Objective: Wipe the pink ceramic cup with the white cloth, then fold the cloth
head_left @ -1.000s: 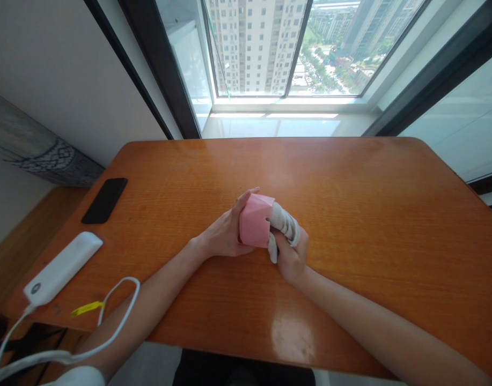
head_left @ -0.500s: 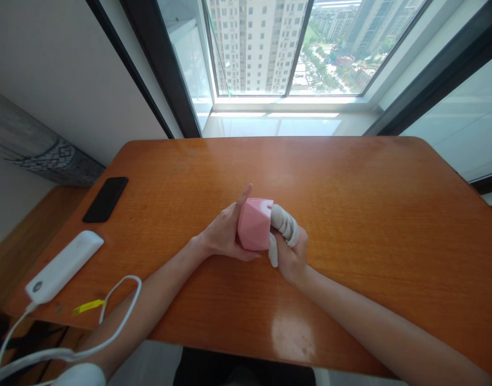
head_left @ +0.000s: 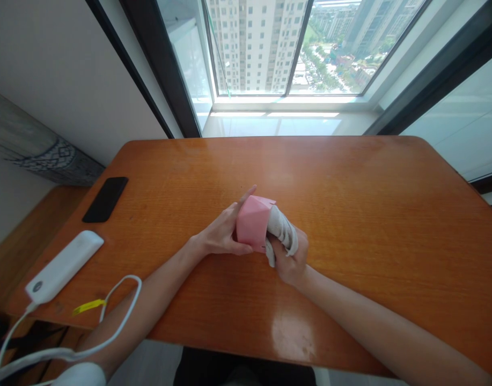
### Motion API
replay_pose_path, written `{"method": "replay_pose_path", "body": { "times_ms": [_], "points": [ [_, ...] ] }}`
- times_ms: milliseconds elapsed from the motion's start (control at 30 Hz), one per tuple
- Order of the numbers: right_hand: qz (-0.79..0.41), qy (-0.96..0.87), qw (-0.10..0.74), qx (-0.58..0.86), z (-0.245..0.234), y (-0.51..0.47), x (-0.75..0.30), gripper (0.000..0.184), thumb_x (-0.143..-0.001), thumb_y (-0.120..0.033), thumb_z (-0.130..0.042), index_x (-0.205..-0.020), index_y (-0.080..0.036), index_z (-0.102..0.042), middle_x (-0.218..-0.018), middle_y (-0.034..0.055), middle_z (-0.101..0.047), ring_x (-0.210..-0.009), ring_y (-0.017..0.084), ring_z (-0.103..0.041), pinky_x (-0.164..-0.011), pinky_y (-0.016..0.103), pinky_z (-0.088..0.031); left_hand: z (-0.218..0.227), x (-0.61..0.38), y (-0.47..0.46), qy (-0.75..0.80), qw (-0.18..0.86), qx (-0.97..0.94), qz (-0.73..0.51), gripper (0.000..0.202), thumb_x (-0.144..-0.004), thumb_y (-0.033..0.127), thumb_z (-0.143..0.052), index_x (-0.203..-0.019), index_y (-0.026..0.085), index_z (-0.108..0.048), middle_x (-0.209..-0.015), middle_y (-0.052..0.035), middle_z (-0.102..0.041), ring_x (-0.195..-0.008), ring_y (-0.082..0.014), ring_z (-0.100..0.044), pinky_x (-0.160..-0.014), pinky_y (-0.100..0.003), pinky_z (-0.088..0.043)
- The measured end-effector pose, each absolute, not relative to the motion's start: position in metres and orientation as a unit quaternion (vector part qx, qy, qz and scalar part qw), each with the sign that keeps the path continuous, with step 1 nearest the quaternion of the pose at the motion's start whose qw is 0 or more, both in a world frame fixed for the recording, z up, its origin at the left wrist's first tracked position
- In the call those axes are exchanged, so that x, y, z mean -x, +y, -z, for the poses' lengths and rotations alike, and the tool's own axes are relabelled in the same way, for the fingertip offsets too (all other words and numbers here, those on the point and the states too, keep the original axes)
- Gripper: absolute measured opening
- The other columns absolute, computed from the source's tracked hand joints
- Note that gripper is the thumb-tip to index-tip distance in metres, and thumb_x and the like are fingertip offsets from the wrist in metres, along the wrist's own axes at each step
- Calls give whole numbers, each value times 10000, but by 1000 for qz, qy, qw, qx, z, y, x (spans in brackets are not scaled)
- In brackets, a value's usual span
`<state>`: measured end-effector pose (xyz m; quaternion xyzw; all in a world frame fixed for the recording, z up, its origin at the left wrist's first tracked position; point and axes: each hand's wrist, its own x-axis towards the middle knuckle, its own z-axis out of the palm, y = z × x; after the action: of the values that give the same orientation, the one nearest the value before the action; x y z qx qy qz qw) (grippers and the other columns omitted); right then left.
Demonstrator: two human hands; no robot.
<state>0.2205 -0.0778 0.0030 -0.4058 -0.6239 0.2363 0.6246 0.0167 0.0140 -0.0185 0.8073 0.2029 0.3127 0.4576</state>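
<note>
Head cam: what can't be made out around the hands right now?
Head view only:
Underside of the pink faceted plastic object: hidden by the object itself and the left hand.
Fingers of the right hand: hidden by the white cloth.
Any print on the small yellow tag: too small to read.
Far end of the thin white cable: cut off by the bottom-left edge.

Pink faceted object [head_left: 251, 222] partly hidden by left hand [head_left: 220, 235]; white cloth [head_left: 281, 229] partly hidden by right hand [head_left: 289, 262]. White cable [head_left: 32, 356] and sleeve [head_left: 80, 375] cut off by lower edge. Street [head_left: 322, 69] beside tower blocks [head_left: 254, 43] too small to be made out.
</note>
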Motion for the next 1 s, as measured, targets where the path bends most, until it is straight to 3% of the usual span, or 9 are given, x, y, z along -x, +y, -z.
{"method": "replay_pose_path", "body": {
  "times_ms": [167, 267, 433, 600, 733, 867, 1000],
  "points": [
    [-302, -569, 633, 428, 7, -80, -220, 172, -1007, -292, -669, -888, -228, -776, -754, 19, -739, -635, 186, -663, -652, 312, -590, 26, -22, 14, 141, 412, -823, -364, 1732, -562, 718, -1066, -1795, 435, 117, -1862, -231, -263, -1586, -492, -534, -1289, -681, -461],
    [-345, -519, 640, 449, 11, -79, -218, 170, -1006, -293, -671, -900, -233, -788, -725, -4, -708, -616, 169, -612, -622, 295, -557, 26, -25, 10, 158, 345, -848, -370, 1742, -595, 557, -1114, -1777, 454, 161, -1872, -254, -206, -1576, -486, -549, -1270, -686, -487],
    [-363, -496, 642, 459, 11, -79, -217, 208, -983, -311, -688, -815, -226, -774, -686, -10, -677, -603, 163, -586, -605, 293, -541, 23, -27, 6, 165, 287, -865, -377, 1533, -790, 386, -1022, -1779, 414, 149, -1835, -285, -268, -1565, -451, -568, -1233, -652, -528],
    [-360, -506, 638, 456, 13, -79, -217, 195, -1008, -332, -681, -912, -225, -813, -748, 8, -737, -649, 181, -646, -662, 314, -595, 25, -22, 4, 217, 302, -861, -346, 1606, -688, 464, -1045, -1793, 352, 116, -1732, -274, -443, -1518, -486, -594, -1204, -662, -545],
    [-342, -530, 635, 446, 11, -78, -218, 206, -1025, -329, -664, -1042, -234, -846, -895, 41, -817, -793, 237, -760, -769, 369, -657, 24, -20, 1, 253, 328, -847, -334, 1679, -582, 528, -1068, -1811, 315, 57, -1624, -224, -578, -1412, -457, -671, -1188, -620, -563],
    [-314, -550, 638, 439, 5, -78, -218, 192, -1016, -294, -664, -1024, -217, -840, -910, 44, -833, -795, 244, -778, -750, 367, -662, 19, -20, 1, 256, 352, -838, -328, 1668, -567, 526, -1052, -1815, 283, 29, -1529, -189, -652, -1312, -425, -722, -1115, -566, -592],
    [-282, -573, 636, 434, 2, -78, -218, 164, -1004, -225, -666, -1017, -216, -829, -880, 24, -822, -746, 220, -769, -713, 335, -647, 18, -20, 4, 247, 408, -821, -316, 1615, -569, 562, -1031, -1814, 263, -47, -1316, -113, -748, -1121, -360, -772, -1017, -489, -620]
  ]
}}
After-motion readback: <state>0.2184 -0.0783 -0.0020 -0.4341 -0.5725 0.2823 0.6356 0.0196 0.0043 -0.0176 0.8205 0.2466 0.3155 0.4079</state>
